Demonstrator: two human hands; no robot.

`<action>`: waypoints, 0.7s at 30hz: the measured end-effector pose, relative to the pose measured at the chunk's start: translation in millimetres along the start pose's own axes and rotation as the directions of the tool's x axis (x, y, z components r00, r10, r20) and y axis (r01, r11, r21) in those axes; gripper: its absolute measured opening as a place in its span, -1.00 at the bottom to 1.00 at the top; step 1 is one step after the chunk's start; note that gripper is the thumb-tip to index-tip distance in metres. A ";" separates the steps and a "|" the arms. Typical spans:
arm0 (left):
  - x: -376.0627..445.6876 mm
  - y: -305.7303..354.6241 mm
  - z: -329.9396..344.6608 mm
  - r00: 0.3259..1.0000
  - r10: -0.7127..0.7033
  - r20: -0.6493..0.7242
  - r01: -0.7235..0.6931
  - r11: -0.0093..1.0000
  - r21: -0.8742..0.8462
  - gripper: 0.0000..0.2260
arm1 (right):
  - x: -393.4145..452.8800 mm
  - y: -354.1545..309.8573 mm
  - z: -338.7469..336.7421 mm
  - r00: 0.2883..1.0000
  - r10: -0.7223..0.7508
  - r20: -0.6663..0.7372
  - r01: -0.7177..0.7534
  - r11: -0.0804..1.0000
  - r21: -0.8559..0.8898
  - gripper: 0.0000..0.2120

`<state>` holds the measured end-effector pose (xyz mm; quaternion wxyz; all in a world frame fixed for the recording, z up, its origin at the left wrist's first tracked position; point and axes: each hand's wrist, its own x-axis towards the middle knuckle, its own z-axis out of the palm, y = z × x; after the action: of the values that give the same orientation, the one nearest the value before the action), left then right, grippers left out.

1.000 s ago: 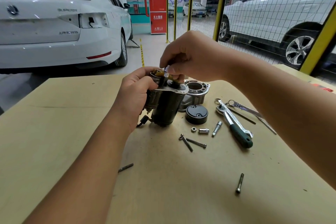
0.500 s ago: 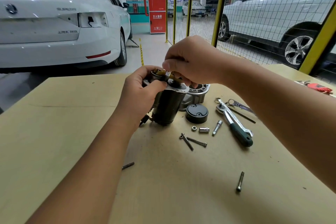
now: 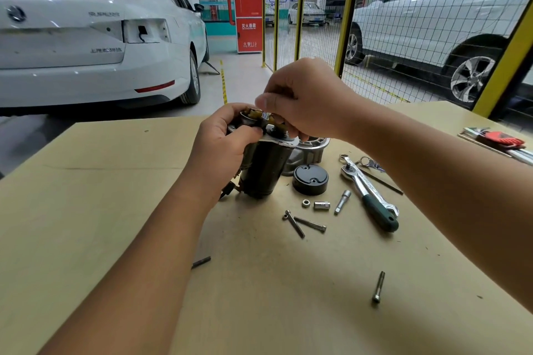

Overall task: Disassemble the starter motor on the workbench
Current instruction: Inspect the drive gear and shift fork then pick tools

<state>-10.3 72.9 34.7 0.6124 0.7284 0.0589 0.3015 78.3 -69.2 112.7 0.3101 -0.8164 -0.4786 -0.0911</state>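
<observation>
The dark starter motor [image 3: 266, 167] stands upright on the cardboard-covered workbench [image 3: 115, 210]. My left hand [image 3: 222, 147] grips its upper body from the left, thumb across the front. My right hand [image 3: 302, 104] curls over the top end, fingers pinching a small metal part there; the part is mostly hidden under the fingers. Behind the motor lie the silver aluminium end housing [image 3: 313, 150] and a black round cap [image 3: 310, 179].
To the right lie a green-handled ratchet [image 3: 372, 199], a spanner [image 3: 370, 164], an extension bar [image 3: 342, 201], a socket [image 3: 321, 205], a nut [image 3: 306, 203] and two long bolts [image 3: 302, 223]. Another bolt [image 3: 378, 287] and a dark pin [image 3: 201, 262] lie nearer. Red hex keys [image 3: 499, 140] sit far right.
My right hand has lowered and closed over the motor's top, hiding the shaft it held a second ago. The left hand keeps its grip.
</observation>
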 end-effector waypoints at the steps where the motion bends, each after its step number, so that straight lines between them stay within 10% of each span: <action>1: 0.3 -0.3 -0.3 1.000 0.003 0.003 -0.003 1.000 0.004 -0.74 | -1.0 -1.6 3.0 0.999 0.004 -0.041 -0.006 0.999 -0.052 -0.70; 12: -0.1 0.3 -0.7 1.000 0.005 0.014 -0.005 1.000 0.001 -0.74 | -10.0 -0.1 17.6 0.988 0.108 -0.108 -0.078 0.965 0.249 -0.82; 21: 0.3 -0.4 6.8 0.989 -0.021 -0.145 0.025 0.999 0.024 -0.76 | -68.3 34.7 37.4 0.824 0.210 -0.525 0.054 0.895 0.443 -0.86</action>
<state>-6.5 67.4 33.9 0.6005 0.7118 0.1152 0.3456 66.0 -108.6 38.2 0.6160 -0.6813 -0.3393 -0.2030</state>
